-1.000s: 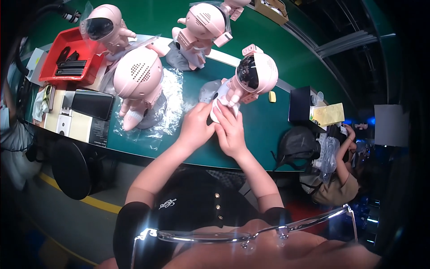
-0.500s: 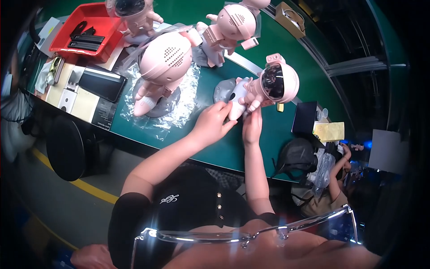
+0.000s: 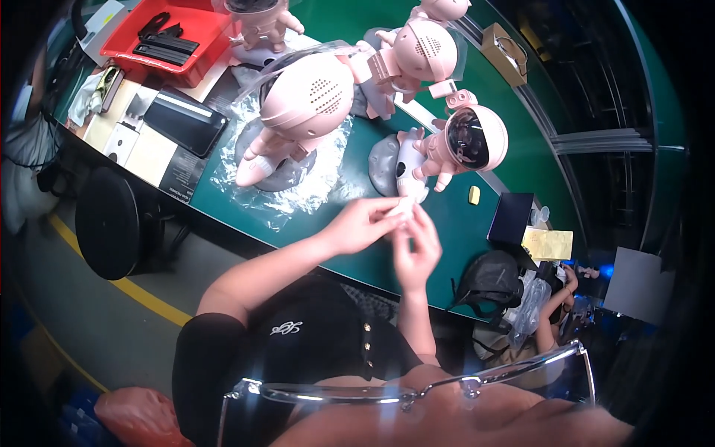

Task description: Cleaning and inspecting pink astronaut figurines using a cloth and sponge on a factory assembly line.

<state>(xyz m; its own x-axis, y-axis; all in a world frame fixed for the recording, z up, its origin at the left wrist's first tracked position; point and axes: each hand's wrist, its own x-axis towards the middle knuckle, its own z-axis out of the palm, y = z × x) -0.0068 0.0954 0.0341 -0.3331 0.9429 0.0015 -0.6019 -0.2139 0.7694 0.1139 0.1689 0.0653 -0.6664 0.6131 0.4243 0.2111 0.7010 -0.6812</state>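
My left hand (image 3: 363, 226) and my right hand (image 3: 417, 252) meet just in front of a pink astronaut figure (image 3: 441, 153). Between their fingertips is a small white piece (image 3: 403, 206), perhaps cloth or paper; its kind is too small to tell. Both hands are closed on it. The figure has a dark visor and a pale rocket, on a grey rock-like base (image 3: 383, 165); neither hand grips it now. To the left, a larger-looking pink astronaut figure (image 3: 309, 97) rests on clear plastic wrap (image 3: 328, 175), its perforated helmet back toward me.
More pink figures (image 3: 426, 48) stand at the back. A red bin (image 3: 123, 56) with black parts sits far left, by a black tablet-like device (image 3: 184, 119). A yellow block (image 3: 474, 195), a dark box (image 3: 510, 216) and a black bag (image 3: 488, 279) lie right. Another person's arm (image 3: 553, 302) shows beyond.
Both hands have let go of the astronaut figure and drawn back toward me, coming together around the small white piece. The figure now stands by itself on the table. The view has shifted slightly.
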